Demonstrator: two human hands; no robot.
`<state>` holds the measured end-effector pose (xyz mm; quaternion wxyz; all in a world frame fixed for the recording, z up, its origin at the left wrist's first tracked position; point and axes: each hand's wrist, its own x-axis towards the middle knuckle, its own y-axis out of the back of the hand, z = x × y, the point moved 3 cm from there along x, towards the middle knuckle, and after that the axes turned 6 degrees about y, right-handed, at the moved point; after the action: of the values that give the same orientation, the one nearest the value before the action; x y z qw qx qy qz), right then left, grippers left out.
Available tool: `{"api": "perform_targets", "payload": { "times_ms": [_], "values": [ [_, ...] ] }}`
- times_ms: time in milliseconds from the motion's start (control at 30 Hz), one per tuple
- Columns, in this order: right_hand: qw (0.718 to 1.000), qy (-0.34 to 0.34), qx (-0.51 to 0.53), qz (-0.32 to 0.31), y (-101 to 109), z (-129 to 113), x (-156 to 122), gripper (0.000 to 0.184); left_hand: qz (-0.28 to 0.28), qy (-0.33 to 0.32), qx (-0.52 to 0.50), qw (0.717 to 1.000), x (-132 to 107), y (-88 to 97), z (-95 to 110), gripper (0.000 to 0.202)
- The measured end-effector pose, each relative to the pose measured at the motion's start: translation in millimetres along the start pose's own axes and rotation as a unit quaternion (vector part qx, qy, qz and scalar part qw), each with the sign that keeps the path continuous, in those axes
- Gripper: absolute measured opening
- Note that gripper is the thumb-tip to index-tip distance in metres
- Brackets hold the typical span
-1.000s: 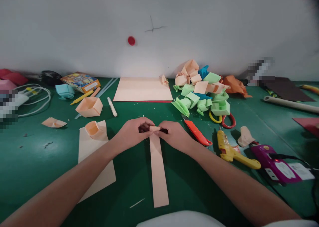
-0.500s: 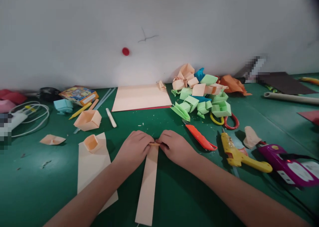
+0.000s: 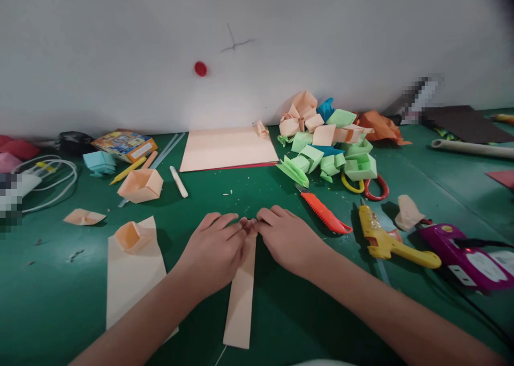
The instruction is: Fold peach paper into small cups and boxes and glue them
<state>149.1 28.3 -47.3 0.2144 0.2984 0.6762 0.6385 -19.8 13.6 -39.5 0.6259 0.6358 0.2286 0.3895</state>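
A long peach paper strip (image 3: 241, 307) lies lengthwise on the green table, its far end between my hands. My left hand (image 3: 217, 248) pinches that far end from the left, partly covering it. From the right, my right hand (image 3: 287, 240) has its fingertips closed on the same end. Fingers hide the exact shape of the paper there. Left of my left forearm, a peach sheet (image 3: 134, 280) lies flat with a small folded paper cup (image 3: 130, 236) at its far end. Beyond my right hand rests an orange utility knife (image 3: 326, 214).
Right of my arm lie a yellow glue gun (image 3: 385, 240) and a purple power strip (image 3: 468, 256) with a cable. Folded green and peach paper pieces (image 3: 321, 141) are heaped near the wall, beside scissors (image 3: 376, 188). At left stand a peach paper box (image 3: 141, 186) and a white marker (image 3: 179, 181).
My left hand has shifted forward over the strip's end, covering more of it. The strip's near end sits slightly farther away. The sheet with the paper cup has moved left and turned a little.
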Motion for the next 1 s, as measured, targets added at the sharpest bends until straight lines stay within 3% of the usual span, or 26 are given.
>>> {"api": "perform_targets", "payload": {
  "times_ms": [133, 267, 500, 633, 867, 933, 1000],
  "values": [
    [1.0, -0.01, 0.016, 0.009, 6.9, -1.8, -4.2, 0.026, -0.046, 0.026, -0.014, 0.999, -11.3, 2.7, -0.3, 0.04],
    [0.999, -0.037, 0.028, 0.024, 4.6, -0.4, -3.0, 0.03, -0.069, 0.037, -0.015, 0.997, -3.6, 2.6, -9.9, 0.034],
    [0.986, -0.095, 0.108, 0.088, -10.6, 5.2, -1.5, 0.015, -0.035, 0.092, -0.046, 0.994, 15.5, 0.1, -21.4, 0.023],
    [0.979, -0.109, 0.133, 0.11, -12.3, 5.9, -2.1, 0.024, -0.027, 0.113, -0.058, 0.991, 14.7, -0.6, -22.2, 0.025],
    [0.957, -0.096, 0.246, 0.118, 2.5, 12.1, 12.1, 0.014, -0.125, 0.118, -0.138, 0.975, 42.8, 16.5, -24.2, 0.009],
    [0.946, -0.114, 0.264, 0.148, 14.8, 18.9, 16.9, 0.011, -0.085, 0.108, -0.116, 0.984, 55.8, 30.4, -25.3, 0.008],
    [0.941, -0.112, 0.232, 0.219, 33.3, 25.0, 18.3, 0.009, 0.004, 0.082, -0.058, 0.995, 65.3, 47.7, -22.8, 0.013]
  ]
}}
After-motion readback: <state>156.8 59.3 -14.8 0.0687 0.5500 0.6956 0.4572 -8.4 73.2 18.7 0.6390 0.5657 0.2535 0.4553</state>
